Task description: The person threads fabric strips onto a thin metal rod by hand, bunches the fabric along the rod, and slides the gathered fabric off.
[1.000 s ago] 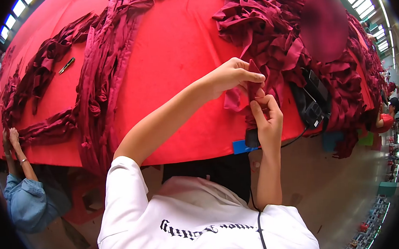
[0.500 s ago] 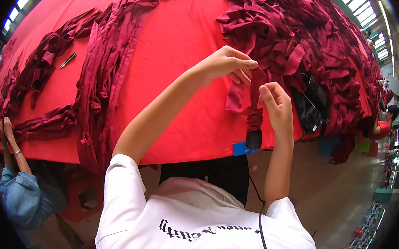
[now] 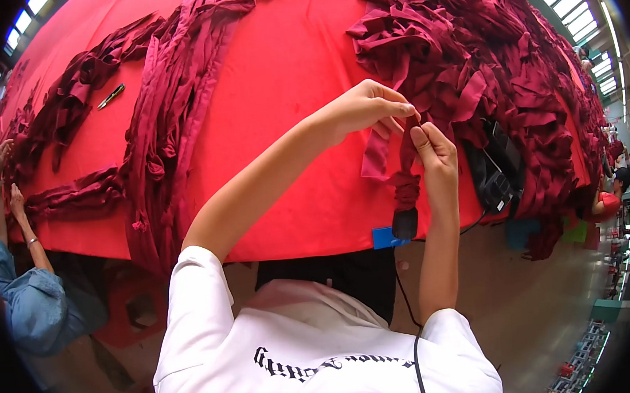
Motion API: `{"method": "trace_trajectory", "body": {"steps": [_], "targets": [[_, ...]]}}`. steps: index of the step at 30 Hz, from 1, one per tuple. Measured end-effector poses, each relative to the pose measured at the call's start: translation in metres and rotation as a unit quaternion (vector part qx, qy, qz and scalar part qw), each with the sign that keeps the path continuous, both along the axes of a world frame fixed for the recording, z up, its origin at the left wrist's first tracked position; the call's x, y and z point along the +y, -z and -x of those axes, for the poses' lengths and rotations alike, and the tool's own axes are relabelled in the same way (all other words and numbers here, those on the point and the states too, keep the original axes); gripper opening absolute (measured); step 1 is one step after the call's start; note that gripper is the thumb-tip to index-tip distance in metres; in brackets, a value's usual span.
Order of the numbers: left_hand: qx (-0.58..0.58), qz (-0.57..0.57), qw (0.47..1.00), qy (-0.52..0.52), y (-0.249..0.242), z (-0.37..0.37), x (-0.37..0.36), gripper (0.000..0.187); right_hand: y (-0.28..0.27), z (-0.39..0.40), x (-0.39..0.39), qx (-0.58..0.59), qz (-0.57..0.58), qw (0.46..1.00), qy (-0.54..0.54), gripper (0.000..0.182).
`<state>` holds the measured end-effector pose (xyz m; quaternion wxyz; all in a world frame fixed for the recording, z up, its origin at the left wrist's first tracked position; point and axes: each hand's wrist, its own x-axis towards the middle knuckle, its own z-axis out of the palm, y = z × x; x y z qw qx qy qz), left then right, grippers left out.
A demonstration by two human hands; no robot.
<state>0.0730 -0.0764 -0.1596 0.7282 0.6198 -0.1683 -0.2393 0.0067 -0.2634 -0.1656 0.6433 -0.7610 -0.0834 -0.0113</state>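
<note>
My left hand (image 3: 382,110) reaches over the red-covered table, its thumb and index finger pinched at the upper edge of a dark red fabric strip (image 3: 410,150). Close beside it, my right hand (image 3: 439,147) is closed, thumb against index finger, on the same strip. The fingertips of both hands nearly meet; what lies exactly between them is partly hidden. Below, the strip's fabric bunches in gathers (image 3: 405,189) around a black cylindrical piece (image 3: 405,224) at the table's near edge. Another end of fabric (image 3: 375,156) hangs beneath my left hand.
A large heap of dark red strips (image 3: 466,62) covers the right side. A black device (image 3: 500,172) with a cable lies by my right hand. A blue piece (image 3: 389,237) sits at the edge. Long strips (image 3: 168,126) and a pen-like object (image 3: 111,96) lie left; a co-worker (image 3: 34,304) stands there.
My two hands have come together at the strip, the right moving up and the left slightly right and down. The co-worker's far hand at the left has lifted higher.
</note>
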Motion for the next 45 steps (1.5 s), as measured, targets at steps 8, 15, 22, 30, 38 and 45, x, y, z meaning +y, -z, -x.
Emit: {"method": "trace_trajectory", "body": {"steps": [8,15,22,30,38,45], "targets": [[-0.011,0.021,0.999,-0.022,0.001,0.000,0.000,0.032,-0.002,0.001,0.004,-0.015,0.026,0.999,0.012,0.035],[0.005,0.032,0.999,-0.004,-0.002,0.002,-0.001,0.029,0.003,0.005,0.007,-0.102,0.097,0.988,0.060,0.039],[-0.018,0.025,0.999,0.008,-0.003,0.005,-0.002,0.027,0.006,0.007,0.010,-0.110,0.106,0.985,0.082,0.041],[0.015,0.038,0.999,0.021,0.000,0.001,0.002,0.035,0.000,0.007,0.011,-0.106,0.118,0.984,0.075,0.041],[0.009,0.021,1.000,-0.012,0.009,-0.009,0.006,0.034,-0.011,-0.017,0.010,-0.127,0.175,0.976,0.031,0.044],[-0.055,0.015,0.998,-0.005,0.018,-0.023,0.023,0.027,-0.026,-0.031,0.016,-0.101,0.250,0.963,-0.002,0.047]]}}
